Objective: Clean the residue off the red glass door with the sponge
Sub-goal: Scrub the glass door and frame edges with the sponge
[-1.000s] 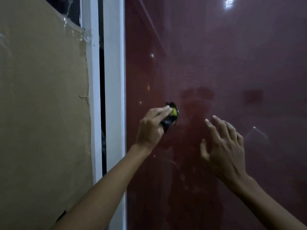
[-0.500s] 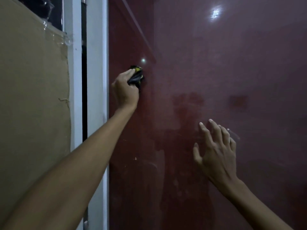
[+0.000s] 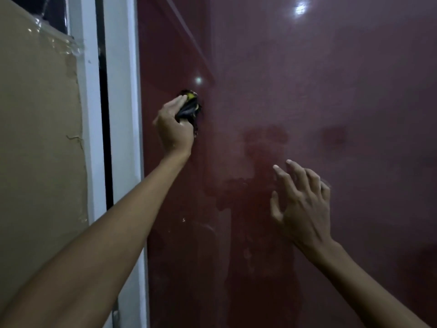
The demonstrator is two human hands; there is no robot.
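Gripping the dark sponge with its yellow patch (image 3: 189, 105), your left hand (image 3: 173, 129) had its fingers curled over the sponge and held it against the glossy dark-red glass door (image 3: 343, 102). Just left of that grip ran the door's edge, meeting the white upright frame (image 3: 120, 114); beyond the frame sat a black gap and then a tan cardboard sheet with clear tape along its top (image 3: 37, 138). To the right of the grip and above it, the glass stretched wide and unbroken. The sponge poked out above and to the right of your fingertips, its top edge just under a small bright reflected spot. Your right hand (image 3: 305, 207) was down and well to the right of the sponge, fingers spread and loosely bent, gripping nothing; whether its fingertips touched the glass could not be told. Pale, hazy residue (image 3: 255, 254) showed on the glass below both hands, though dim light and reflections made its limits hard to trace. Most of the sponge was hidden behind your fingers, and both forearms were cut off at the bottom.
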